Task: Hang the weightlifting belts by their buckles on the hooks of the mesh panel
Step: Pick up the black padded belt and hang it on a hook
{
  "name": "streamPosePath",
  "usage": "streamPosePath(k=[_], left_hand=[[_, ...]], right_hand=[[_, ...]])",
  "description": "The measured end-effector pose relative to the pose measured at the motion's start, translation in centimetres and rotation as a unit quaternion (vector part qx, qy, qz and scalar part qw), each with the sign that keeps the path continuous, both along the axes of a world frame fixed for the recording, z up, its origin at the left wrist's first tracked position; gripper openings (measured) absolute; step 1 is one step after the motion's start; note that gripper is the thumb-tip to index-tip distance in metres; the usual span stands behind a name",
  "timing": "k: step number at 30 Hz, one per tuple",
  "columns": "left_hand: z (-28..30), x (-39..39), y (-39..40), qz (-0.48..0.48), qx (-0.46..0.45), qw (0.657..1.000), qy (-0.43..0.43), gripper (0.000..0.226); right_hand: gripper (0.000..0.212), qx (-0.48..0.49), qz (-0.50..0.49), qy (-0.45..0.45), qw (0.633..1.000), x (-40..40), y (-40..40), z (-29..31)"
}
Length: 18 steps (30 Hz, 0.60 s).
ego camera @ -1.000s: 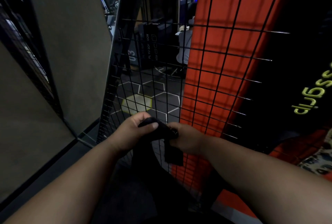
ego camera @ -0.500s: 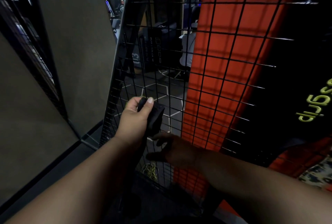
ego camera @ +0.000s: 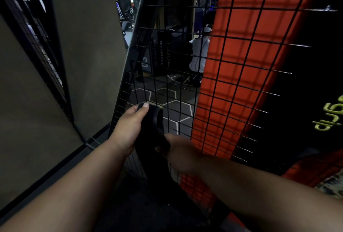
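A black weightlifting belt [ego camera: 155,131] hangs in front of the black wire mesh panel [ego camera: 213,75]. My left hand [ego camera: 130,125] grips its upper end, thumb on top, close to the panel's lower left part. My right hand [ego camera: 181,154], blurred, holds the belt lower down, fingers curled round the strap. The rest of the belt drops into the dark below my arms. Its buckle is too dark to make out. A thin hook tip [ego camera: 328,7] sticks out at the panel's upper right.
A grey wall panel [ego camera: 83,46] stands to the left, with another mesh frame [ego camera: 37,49] beside it. Behind the mesh are an orange and black board [ego camera: 250,64], a plyo box [ego camera: 163,53] and a seated person [ego camera: 198,53].
My right hand has come back up and taken hold of the belt below my left hand. The left hand keeps the belt's upper end lifted against the mesh.
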<state>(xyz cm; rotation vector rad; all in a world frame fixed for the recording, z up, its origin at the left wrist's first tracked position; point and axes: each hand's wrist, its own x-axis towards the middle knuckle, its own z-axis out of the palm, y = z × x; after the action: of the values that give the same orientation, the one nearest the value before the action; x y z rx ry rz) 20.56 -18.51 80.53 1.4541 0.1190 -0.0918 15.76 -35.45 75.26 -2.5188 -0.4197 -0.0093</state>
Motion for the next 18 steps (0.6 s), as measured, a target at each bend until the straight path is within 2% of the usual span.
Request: streamPosePath(k=[2, 4, 8, 9, 12, 14, 18], left_hand=[[-1.7, -0.3, 0.9, -0.033, -0.015, 0.999, 0.035, 0.057], [-3.5, -0.9, 1.5, -0.081, -0.006, 0.996, 0.041, 0.061], [-6.9, -2.0, 2.1, -0.153, 0.047, 0.987, 0.032, 0.017], [-7.4, -2.0, 2.2, -0.171, 0.064, 0.983, 0.028, 0.012], [-8.0, -1.5, 2.4, -0.21, 0.08, 0.974, 0.022, 0.017], [-7.9, -1.0, 2.1, -0.228, 0.077, 0.971, 0.004, 0.022], [-7.3, -0.8, 1.4, -0.215, 0.071, 0.974, 0.003, 0.022]], right_hand=[[0.025, 0.037, -0.031, 0.029, 0.998, 0.3, -0.1, 0.8], [0.026, 0.082, -0.057, 0.026, 0.995, 0.4, -0.1, 1.6], [0.03, 0.181, -0.121, 0.029, 0.975, 1.1, -0.8, 2.3], [0.029, 0.193, -0.13, 0.031, 0.972, 1.2, -0.8, 2.2], [0.027, 0.212, -0.164, 0.03, 0.963, 1.4, -1.3, 1.8], [0.035, 0.16, -0.204, 0.037, 0.965, 1.2, -2.2, 2.3], [0.061, -0.096, -0.242, 0.053, 0.964, 0.8, -3.8, 4.8]])
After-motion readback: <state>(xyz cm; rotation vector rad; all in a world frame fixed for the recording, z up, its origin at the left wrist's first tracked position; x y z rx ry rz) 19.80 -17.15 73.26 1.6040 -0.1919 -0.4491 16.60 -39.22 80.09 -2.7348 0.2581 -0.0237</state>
